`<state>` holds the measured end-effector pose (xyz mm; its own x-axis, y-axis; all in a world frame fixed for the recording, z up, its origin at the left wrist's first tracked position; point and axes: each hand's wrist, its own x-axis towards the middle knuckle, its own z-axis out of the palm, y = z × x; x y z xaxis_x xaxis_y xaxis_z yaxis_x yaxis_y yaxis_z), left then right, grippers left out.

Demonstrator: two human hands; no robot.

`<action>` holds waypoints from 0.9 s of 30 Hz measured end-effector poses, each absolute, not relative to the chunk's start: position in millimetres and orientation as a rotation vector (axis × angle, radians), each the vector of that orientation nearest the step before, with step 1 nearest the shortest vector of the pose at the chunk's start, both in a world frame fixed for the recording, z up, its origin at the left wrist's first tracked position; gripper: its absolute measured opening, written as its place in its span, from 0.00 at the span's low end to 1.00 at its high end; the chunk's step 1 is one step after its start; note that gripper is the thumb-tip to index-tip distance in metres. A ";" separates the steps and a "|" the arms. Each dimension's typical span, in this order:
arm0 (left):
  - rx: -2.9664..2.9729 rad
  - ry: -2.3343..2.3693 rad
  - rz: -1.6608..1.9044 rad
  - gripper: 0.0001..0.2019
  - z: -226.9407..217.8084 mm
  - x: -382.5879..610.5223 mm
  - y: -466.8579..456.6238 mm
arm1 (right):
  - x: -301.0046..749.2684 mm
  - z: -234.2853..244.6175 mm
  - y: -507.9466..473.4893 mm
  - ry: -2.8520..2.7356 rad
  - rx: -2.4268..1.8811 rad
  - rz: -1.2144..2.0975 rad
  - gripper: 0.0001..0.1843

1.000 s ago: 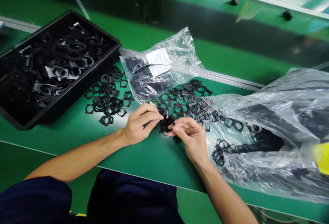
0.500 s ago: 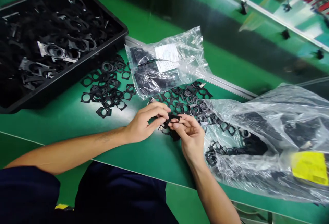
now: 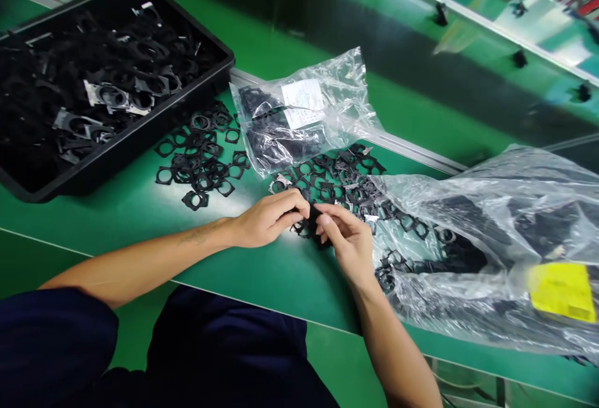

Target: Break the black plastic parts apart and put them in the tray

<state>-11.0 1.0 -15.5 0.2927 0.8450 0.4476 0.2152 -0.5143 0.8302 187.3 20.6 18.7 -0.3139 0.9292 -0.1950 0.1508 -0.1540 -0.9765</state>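
Note:
My left hand and my right hand meet over the green table, pinching a small black plastic part between them. Fingers cover much of it, so its full shape is hidden. Just beyond my hands lies a spread of black ring-shaped frames, each with a round opening. Some look silvery. Another cluster of black ring frames sits to the left, beside a bin.
A large black bin full of black and silvery parts stands at the left. Behind my hands lies a clear bag with a white label and dark parts inside. At the right, a big open plastic bag with a yellow label holds more parts.
The black part has been turned between my fingers and shows less of its face. Both hands stay close together; the view has shifted slightly.

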 end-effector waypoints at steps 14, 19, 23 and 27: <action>2.095 1.241 1.494 0.03 -12.3 -6.9 -1.6 | 181.5 15.1 16.1 -1.156 -1.269 1.767 0.17; 2.097 1.221 1.477 0.02 -13.0 -6.0 -1.6 | 179.5 16.1 12.6 -1.198 -1.239 1.802 0.18; 2.071 1.252 1.461 0.04 -15.1 -6.4 -2.2 | 178.2 17.4 10.7 -1.233 -1.210 1.811 0.18; 2.065 1.271 1.438 0.04 -16.1 -6.6 -2.9 | 177.6 18.1 9.8 -1.257 -1.193 1.815 0.18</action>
<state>-6.6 -2.9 -16.1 0.0968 0.8053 0.5850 0.4818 -0.5522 0.6804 177.6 9.8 18.1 -0.3985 0.8574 -0.3256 0.0028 -0.3539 -0.9353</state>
